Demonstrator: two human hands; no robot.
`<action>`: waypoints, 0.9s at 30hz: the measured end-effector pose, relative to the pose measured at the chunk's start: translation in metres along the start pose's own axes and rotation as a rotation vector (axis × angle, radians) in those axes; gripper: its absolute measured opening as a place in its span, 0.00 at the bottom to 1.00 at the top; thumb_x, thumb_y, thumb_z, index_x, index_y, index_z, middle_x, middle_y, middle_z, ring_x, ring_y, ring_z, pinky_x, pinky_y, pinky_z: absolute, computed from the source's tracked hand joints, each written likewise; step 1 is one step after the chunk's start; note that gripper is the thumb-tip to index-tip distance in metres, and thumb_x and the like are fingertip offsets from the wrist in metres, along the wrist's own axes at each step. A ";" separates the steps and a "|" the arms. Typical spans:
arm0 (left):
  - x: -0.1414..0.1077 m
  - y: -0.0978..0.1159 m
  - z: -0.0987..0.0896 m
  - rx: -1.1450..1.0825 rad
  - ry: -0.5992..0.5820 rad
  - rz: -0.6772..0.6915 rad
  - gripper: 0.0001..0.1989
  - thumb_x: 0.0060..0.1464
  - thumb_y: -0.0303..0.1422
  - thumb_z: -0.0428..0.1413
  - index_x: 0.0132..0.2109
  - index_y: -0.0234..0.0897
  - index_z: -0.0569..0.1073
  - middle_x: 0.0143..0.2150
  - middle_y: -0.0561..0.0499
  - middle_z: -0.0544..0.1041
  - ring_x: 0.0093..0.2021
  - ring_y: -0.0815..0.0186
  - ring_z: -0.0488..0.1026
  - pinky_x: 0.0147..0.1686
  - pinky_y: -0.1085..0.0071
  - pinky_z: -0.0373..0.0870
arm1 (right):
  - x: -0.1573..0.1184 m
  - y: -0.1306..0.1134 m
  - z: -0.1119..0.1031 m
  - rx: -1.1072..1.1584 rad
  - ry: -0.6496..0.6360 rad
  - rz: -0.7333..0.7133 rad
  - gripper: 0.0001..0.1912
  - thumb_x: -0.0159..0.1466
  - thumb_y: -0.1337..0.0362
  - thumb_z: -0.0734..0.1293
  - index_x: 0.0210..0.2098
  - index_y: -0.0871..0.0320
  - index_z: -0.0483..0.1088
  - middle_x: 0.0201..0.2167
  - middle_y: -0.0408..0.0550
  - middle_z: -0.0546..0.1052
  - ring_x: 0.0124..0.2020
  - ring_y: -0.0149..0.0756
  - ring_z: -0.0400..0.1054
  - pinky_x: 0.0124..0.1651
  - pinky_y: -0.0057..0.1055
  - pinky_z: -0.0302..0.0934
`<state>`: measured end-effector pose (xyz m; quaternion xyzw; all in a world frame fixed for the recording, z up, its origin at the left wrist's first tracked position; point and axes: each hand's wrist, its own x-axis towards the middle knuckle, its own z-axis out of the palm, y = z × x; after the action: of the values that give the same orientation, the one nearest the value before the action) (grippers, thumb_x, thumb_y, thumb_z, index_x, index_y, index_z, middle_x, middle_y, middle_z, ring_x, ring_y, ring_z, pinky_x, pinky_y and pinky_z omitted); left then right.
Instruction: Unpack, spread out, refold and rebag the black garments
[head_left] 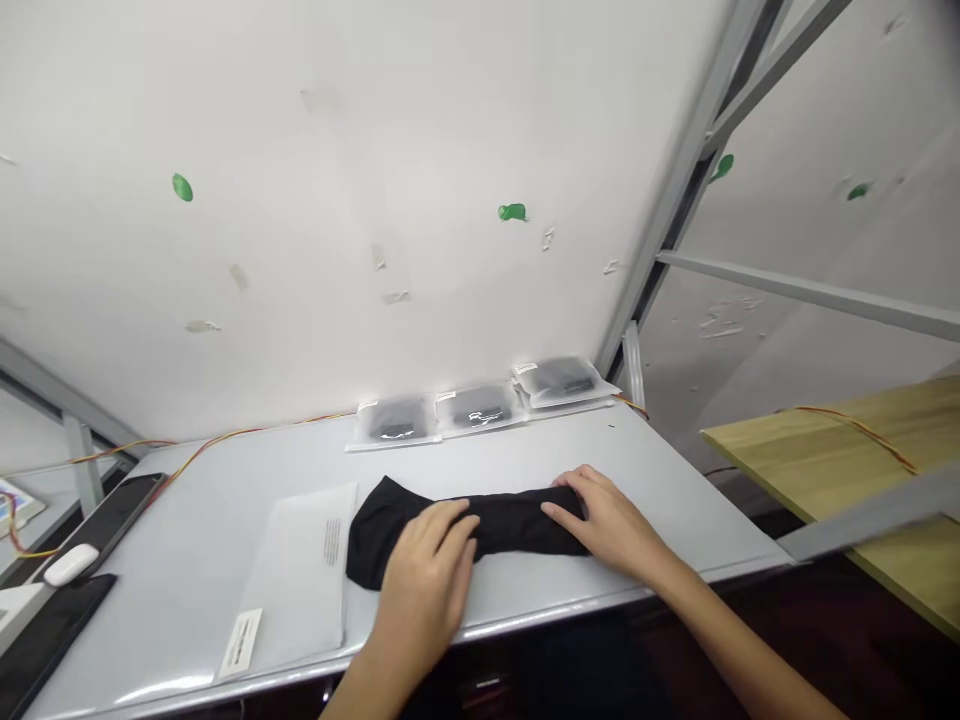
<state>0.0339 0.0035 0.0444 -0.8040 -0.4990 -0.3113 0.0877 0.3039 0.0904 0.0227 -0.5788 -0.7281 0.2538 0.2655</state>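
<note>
Two bare hands filled my feed, the left hand (420, 570) and right hand (607, 525) both lying open and flat on a folded black fabric bundle (510, 520), neither clenched nor gripping. That soft bundle sat on a pale grey tabletop (600, 450), just beside a flat frosted-plastic bag (296, 570) with a white label, apparently empty. Farther back, three sealed translucent bags (480, 408) of dark contents lined a scuffed white wall (300, 200), leaving only this bundle unbagged.

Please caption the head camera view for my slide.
Bare left hand and right hand rest on folded black cloth beside a translucent plastic bag.
</note>
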 end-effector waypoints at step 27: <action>-0.061 0.054 0.019 -0.044 0.266 -0.200 0.17 0.65 0.24 0.56 0.58 0.37 0.74 0.49 0.42 0.83 0.54 0.53 0.79 0.53 0.53 0.80 | 0.002 -0.128 0.064 -0.195 -0.119 0.059 0.18 0.65 0.58 0.70 0.51 0.60 0.68 0.33 0.53 0.80 0.37 0.50 0.76 0.35 0.36 0.60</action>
<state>0.0695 -0.0595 0.0027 -0.7035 -0.5537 -0.4331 0.1040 0.1699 0.0622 0.0628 -0.6069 -0.7465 0.2233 0.1567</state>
